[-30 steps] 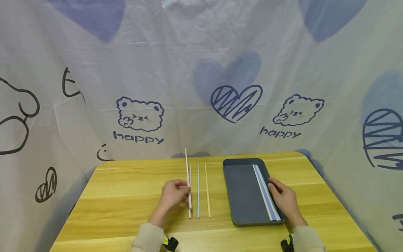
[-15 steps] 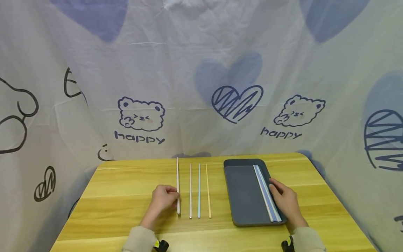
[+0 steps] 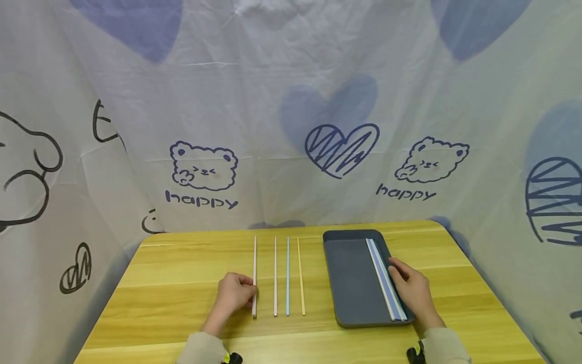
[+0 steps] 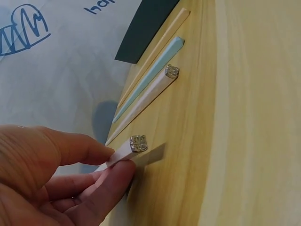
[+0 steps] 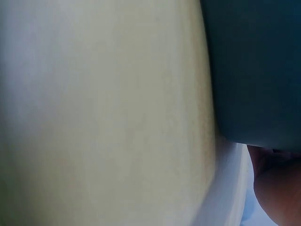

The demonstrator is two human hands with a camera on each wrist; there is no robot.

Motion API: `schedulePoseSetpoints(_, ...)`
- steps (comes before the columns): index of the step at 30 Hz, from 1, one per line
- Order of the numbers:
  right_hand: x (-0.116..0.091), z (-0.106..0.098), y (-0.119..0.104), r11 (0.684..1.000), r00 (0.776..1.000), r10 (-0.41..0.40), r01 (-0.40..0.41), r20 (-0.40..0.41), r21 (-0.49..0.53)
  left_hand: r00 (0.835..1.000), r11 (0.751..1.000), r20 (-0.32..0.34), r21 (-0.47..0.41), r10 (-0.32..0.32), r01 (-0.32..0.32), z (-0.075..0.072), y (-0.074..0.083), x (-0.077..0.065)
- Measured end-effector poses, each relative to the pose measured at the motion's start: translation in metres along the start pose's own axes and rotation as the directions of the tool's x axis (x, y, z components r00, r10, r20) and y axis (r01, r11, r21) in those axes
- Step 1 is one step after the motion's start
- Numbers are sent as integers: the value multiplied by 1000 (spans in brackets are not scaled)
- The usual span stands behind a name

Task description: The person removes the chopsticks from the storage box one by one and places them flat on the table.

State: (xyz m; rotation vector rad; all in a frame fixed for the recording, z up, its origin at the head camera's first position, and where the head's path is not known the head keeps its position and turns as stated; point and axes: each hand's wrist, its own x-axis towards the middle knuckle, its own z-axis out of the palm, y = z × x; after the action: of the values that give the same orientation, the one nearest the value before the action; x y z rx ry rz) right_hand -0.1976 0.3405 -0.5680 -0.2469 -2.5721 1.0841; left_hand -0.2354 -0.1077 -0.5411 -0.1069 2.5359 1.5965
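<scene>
My left hand pinches a pale pink chopstick between thumb and fingers near its thick end. In the left wrist view, that chopstick's patterned silver end cap faces the camera, above its shadow on the wood. To its right lie another pink chopstick, a light blue chopstick and a yellow chopstick, roughly parallel. My right hand holds the right rim of a dark grey tray. Several white and blue chopsticks lie lengthwise along the tray's right side.
The wood-grain table extends on both sides of the hands. Behind it hangs a pale printed cloth, which also surrounds both sides. In the right wrist view, the tray's outer wall covers the upper right.
My left hand has carried the pink chopstick left, away from the other pink one, and lowered it until it lies nearly parallel to the others. My right hand stays on the tray.
</scene>
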Motion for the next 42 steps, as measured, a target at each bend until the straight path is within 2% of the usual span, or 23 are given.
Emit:
schedulePoseSetpoints(5, -1, 0, 1, 1000, 1000, 6, -6, 7, 4, 1000, 1000, -12, 21, 8, -8, 1, 1, -1)
schedulePoseSetpoints(11, -2, 0, 0, 1000, 1000, -14, 14, -3, 3, 1000, 1000, -15, 27, -16, 16, 3, 0, -1)
schedulePoseSetpoints(26, -1, -1, 3, 1000, 1000, -21, 21, 1, 2, 998, 997, -65, 74, -2, 7, 8, -1, 0)
schedulePoseSetpoints(31, 2, -1, 2, 1000, 1000, -27, 27, -10, 10, 994, 987, -99, 159, 45, -29, 11, 5, 1)
schedulePoseSetpoints(36, 2, -2, 1, 1000, 1000, -22, 22, -2, 22, 983, 969, -147, 233, 113, -77, 21, 21, 0)
schedulePoseSetpoints(40, 1, -1, 1, 1000, 1000, -19, 19, 5, 24, 962, 957, -169, 231, 215, -174, 34, 36, 0)
schedulePoseSetpoints(42, 0, -1, 2, 1000, 1000, -18, 18, 5, 23, 945, 945, -165, 218, 282, -245, 42, 43, 0)
